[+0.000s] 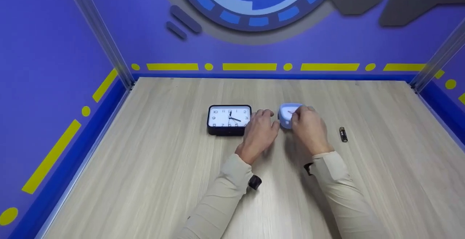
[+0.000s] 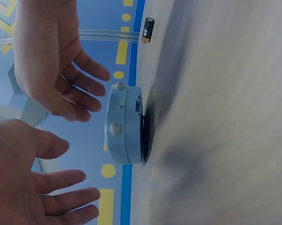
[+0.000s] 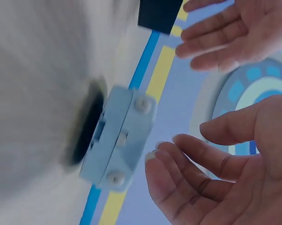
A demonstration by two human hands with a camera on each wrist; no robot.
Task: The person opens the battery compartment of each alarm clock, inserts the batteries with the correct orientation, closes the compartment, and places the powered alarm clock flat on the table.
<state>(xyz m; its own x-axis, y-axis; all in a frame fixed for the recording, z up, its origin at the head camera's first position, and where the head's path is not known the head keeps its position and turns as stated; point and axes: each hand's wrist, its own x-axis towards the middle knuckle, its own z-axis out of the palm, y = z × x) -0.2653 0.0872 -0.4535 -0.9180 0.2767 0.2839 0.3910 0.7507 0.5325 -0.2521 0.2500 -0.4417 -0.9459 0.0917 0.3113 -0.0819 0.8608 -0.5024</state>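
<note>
A small light-blue clock (image 1: 286,117) lies face up on the table, partly covered by my right hand in the head view. My right hand (image 1: 310,128) hovers at its right side with loosely bent fingers; in the right wrist view its fingertips (image 3: 152,155) stand a little apart from the clock (image 3: 117,140). On the clock's other side is my left hand (image 1: 258,132), its fingers spread and holding nothing in the left wrist view. A black-framed clock (image 1: 229,119) lies just left of that hand, which hides its right edge in the head view.
One dark battery (image 1: 343,134) with a copper-coloured end lies to the right of my right hand. The wood-grain table (image 1: 163,181) is bordered by blue printed panels (image 1: 250,50) at the back and both sides.
</note>
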